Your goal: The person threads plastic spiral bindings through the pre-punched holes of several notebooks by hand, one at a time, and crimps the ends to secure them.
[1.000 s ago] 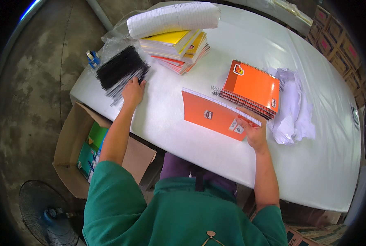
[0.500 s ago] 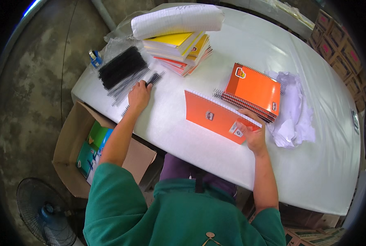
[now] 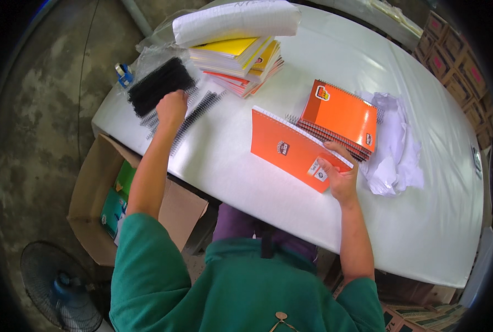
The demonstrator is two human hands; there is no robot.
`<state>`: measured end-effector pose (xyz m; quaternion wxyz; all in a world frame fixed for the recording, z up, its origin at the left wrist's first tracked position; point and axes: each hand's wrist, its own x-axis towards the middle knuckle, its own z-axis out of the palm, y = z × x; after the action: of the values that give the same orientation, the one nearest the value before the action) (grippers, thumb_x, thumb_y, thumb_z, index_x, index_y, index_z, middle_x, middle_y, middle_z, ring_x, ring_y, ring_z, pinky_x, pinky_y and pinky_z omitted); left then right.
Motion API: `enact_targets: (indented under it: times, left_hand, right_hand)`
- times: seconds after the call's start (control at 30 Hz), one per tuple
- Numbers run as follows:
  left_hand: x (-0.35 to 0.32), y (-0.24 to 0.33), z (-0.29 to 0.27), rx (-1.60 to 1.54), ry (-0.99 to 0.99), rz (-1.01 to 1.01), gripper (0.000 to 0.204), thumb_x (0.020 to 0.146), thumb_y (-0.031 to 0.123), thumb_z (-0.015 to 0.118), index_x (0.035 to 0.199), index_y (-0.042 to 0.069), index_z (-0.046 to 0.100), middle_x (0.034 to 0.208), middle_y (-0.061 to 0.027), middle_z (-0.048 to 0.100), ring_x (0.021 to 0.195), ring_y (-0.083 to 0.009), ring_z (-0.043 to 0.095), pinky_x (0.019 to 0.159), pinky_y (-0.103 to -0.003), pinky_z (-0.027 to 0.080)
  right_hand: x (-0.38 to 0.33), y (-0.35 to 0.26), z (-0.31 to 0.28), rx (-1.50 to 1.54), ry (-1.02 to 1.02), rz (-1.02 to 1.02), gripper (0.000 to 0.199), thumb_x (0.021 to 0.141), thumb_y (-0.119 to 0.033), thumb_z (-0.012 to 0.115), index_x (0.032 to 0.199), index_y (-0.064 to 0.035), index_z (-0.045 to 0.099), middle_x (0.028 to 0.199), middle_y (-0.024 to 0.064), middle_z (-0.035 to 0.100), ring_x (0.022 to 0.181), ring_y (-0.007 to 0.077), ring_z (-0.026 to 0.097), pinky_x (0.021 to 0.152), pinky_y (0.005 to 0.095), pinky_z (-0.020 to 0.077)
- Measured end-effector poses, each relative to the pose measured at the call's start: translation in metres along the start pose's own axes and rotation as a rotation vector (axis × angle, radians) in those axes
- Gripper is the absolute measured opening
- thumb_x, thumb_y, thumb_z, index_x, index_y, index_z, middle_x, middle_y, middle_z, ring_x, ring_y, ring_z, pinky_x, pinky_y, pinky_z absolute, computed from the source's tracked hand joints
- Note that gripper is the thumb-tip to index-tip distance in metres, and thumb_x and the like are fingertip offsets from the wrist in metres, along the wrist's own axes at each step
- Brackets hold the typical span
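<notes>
In my right hand (image 3: 343, 174) is an orange notebook (image 3: 282, 146), tilted up, with a row of punched holes along its upper edge and no coil in them. My left hand (image 3: 173, 108) is closed over the black spiral coils (image 3: 160, 88); its fingertips are hidden, so what they pinch cannot be made out. A few loose coils (image 3: 199, 119) lie just right of that hand. Behind the held notebook stands a stack of orange spiral-bound notebooks (image 3: 340, 116), coils along their edges.
Yellow and orange unbound notebooks (image 3: 230, 58) are piled at the back under a white wrapped bundle (image 3: 235, 23). Crumpled white paper (image 3: 393, 149) lies right of the bound stack. A blue tape dispenser (image 3: 123, 75) sits at the left edge. Below are an open carton (image 3: 86, 216) and a fan (image 3: 61, 285).
My left hand has moved up and left, off the loose coils and onto the ones beside the black pile. The notebook in my right hand has barely shifted.
</notes>
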<state>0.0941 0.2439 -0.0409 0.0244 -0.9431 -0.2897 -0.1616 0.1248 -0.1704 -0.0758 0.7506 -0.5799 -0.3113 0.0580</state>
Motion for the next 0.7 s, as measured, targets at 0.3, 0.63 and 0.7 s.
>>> enact_targets:
  times: [0.3, 0.63, 0.7]
  left_hand:
    - [-0.084, 0.087, -0.063, -1.110, -0.506, 0.360, 0.034, 0.093, 0.033, 0.045, 0.088, 0.001, 0.056, 0.073, -0.0056, 0.053, 0.066, -0.0139, 0.046, 0.064, -0.028, 0.041]
    - [-0.073, 0.093, -0.047, -1.015, -0.333, 0.337, 0.025, 0.090, 0.026, 0.055, 0.085, 0.002, 0.057, 0.066, -0.0019, 0.050, 0.060, -0.0098, 0.042, 0.057, -0.024, 0.038]
    - [-0.069, 0.091, -0.052, -1.202, -0.438, 0.347, 0.020, 0.090, 0.023, 0.056, 0.088, 0.003, 0.056, 0.069, 0.0007, 0.049, 0.063, -0.0065, 0.042, 0.058, -0.022, 0.037]
  right_hand:
    - [-0.002, 0.001, -0.002, -0.043, 0.073, 0.043, 0.034, 0.082, -0.001, 0.063, 0.115, 0.0030, 0.055, 0.100, 0.0066, 0.062, 0.087, 0.0088, 0.056, 0.077, 0.0236, 0.0476]
    - [-0.005, 0.003, -0.004, 0.013, 0.017, 0.045, 0.029, 0.082, 0.000, 0.063, 0.110, 0.0039, 0.059, 0.092, 0.0058, 0.063, 0.081, 0.0085, 0.058, 0.072, 0.0222, 0.0487]
    - [-0.004, 0.005, -0.010, -0.022, -0.008, 0.043, 0.029, 0.081, 0.001, 0.063, 0.110, 0.0041, 0.059, 0.091, 0.0065, 0.064, 0.081, 0.0091, 0.059, 0.073, 0.0224, 0.0491]
